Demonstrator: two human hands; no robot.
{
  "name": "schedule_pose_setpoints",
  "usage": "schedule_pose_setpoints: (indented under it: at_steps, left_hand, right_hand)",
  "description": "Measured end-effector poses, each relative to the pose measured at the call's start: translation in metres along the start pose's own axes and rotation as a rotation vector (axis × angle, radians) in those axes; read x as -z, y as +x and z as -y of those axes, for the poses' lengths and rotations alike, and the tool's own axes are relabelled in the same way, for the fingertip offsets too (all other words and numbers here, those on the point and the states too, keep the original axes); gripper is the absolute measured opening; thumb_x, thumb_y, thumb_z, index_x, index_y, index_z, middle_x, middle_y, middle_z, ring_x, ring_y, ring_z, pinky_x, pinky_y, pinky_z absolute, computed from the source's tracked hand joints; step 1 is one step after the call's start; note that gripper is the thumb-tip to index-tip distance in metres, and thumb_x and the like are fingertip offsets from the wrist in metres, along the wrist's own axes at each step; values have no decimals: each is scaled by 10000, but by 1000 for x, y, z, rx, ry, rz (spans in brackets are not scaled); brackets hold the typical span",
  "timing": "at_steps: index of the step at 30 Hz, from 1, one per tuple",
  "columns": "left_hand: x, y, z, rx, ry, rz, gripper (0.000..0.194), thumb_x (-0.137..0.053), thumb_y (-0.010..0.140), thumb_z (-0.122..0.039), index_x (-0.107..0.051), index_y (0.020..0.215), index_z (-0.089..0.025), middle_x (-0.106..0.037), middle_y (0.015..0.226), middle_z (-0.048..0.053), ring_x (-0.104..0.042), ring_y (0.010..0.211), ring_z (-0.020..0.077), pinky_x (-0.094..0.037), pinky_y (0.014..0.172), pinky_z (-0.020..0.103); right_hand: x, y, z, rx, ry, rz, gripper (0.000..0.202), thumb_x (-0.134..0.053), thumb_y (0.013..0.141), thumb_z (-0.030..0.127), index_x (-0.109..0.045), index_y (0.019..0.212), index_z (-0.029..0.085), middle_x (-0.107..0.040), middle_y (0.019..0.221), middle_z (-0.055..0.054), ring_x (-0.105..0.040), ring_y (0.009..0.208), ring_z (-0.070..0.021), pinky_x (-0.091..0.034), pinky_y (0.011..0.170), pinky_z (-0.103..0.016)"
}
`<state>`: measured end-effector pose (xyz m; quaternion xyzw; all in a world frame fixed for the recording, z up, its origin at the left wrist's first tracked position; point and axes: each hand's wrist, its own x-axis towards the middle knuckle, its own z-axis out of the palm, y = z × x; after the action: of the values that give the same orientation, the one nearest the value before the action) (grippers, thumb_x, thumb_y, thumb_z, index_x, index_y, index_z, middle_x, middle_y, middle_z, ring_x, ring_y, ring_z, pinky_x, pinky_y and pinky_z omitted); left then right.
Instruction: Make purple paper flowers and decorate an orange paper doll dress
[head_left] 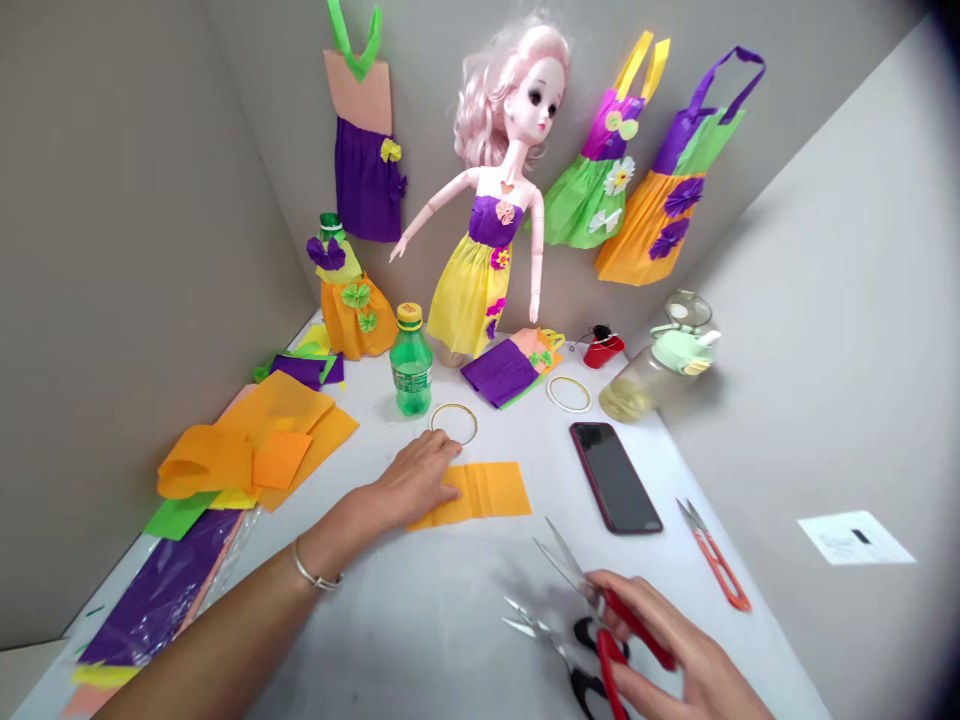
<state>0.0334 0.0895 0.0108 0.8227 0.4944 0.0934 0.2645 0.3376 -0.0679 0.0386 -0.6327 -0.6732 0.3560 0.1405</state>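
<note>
My left hand (pixel 420 475) lies palm down at the left part of an orange strip (pixel 491 490), which has faint crease lines. Its thumb rests on the strip, and the fingertips reach to the near edge of a thin bangle (pixel 475 425). My right hand (pixel 690 655) grips red-handled scissors (pixel 630 625), blades apart and pointing toward the far left. Beneath them on the table is a second pair of scissors with black handles (pixel 589 692), their blades spread. A gap separates the red-handled blades from the strip.
A phone (pixel 616 478) and orange thread snips (pixel 716 560) lie at right, near a water bottle (pixel 649 375). Behind stand a green bottle (pixel 411 370) and a doll in a dress (pixel 487 230). Orange sheets (pixel 285 410) and a purple packet (pixel 161 590) lie left.
</note>
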Motion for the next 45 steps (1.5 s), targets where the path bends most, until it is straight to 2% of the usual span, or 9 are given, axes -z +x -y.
schedule_pose_setpoints:
  at_steps: [4, 8, 12, 15, 18, 26, 34, 40, 45]
  left_hand:
    - [-9, 21, -7, 16, -18, 73, 173, -697, 664, -184, -612, 814, -194, -634, 900, 74, -612, 914, 289, -470, 808, 379]
    - [1, 22, 3, 13, -150, 148, 193, -753, 636, -273, -581, 648, -185, -651, 864, 65, -616, 930, 303, -475, 790, 364]
    - [12, 2, 8, 14, -491, 207, 283, -617, 825, -418, -645, 972, -178, -715, 985, 49, -676, 903, 235, -531, 756, 318]
    - [5, -17, 1, 231, -1306, -66, 337, -623, 857, -383, -608, 1116, -168, -725, 1031, 87, -701, 936, 237, -557, 810, 345]
    - [-10, -29, -14, 420, -1669, -389, 275, -582, 902, -336, -613, 1143, -208, -719, 1106, 81, -692, 1031, 250, -584, 847, 382]
    - [-18, -29, -49, 528, -2080, -531, 364, -553, 944, -146, -574, 1307, -163, -696, 1231, 114, -679, 1114, 244, -550, 986, 372]
    - [-20, -31, -59, 451, -2220, -514, 405, -524, 963, -134, -537, 1367, -164, -679, 1264, 124, -653, 1162, 250, -523, 1022, 372]
    - [-10, -34, -28, 550, -2106, -479, 216, -545, 923, -97, -654, 1105, -132, -715, 1125, 99, -641, 1154, 216, -477, 1055, 361]
    - [10, -47, -8, 434, -1485, -884, 226, -754, 788, -227, -638, 980, -250, -653, 1134, -9, -491, 1298, 180, -324, 1140, 291]
  right_hand:
    - [-6, 31, 42, 41, 222, 18, 465, -642, 787, 262, -621, 1252, 249, -649, 1182, -92, -611, 1082, -265, -502, 939, -344]
    - [-9, 52, 52, 48, 510, 55, 463, -672, 795, 266, -591, 1251, 245, -641, 1095, -78, -596, 1031, -244, -467, 945, -362]
    - [-16, 71, 50, 93, 920, 46, 607, -798, 710, 428, -566, 1243, 252, -608, 973, -54, -592, 914, -225, -489, 819, -341]
    - [-28, 85, 54, 159, 1142, -59, 645, -804, 678, 532, -557, 1208, 258, -552, 901, -22, -543, 795, -185, -478, 751, -327]
    - [-42, 94, 63, 102, 1189, -174, 522, -730, 782, 501, -526, 1198, 260, -526, 875, -6, -488, 718, -149, -442, 673, -290]
    - [-73, 102, 84, -61, 1178, -284, 607, -776, 750, 456, -478, 1231, 234, -594, 950, -22, -545, 778, -160, -409, 605, -243]
    - [-85, 111, 100, -146, 1275, -176, 626, -782, 726, 402, -452, 1223, 212, -576, 824, 26, -493, 631, -114, -392, 542, -213]
    - [-54, 112, 96, -20, 1128, -108, 562, -716, 796, 362, -425, 1258, 228, -554, 900, 14, -540, 718, -129, -434, 615, -221]
    - [-10, 102, 105, 21, 939, 78, 558, -679, 803, 294, -401, 1286, 250, -527, 936, 10, -563, 791, -146, -457, 694, -245]
